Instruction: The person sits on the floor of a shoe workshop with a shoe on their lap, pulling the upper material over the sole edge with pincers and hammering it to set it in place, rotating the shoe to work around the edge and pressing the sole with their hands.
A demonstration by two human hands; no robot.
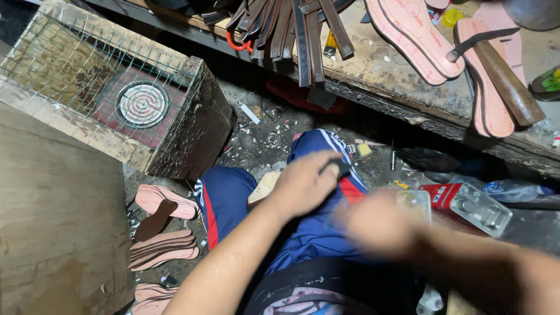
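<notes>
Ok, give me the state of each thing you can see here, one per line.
Left hand: closed on a small dark object over the knee.
Right hand: motion-blurred, grip unclear.
Heater box: coil dark, under wire mesh.
Floor insoles: stacked flat.
Bench insoles: lying flat, overlapping.
Straps: hanging over bench edge.

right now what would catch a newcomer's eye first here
The two hands over the lap: the left hand grips a small dark thing, the right hand is a blur. Pink shoe soles lie on the bench top right, and a wire-covered heater box sits upper left.
</notes>
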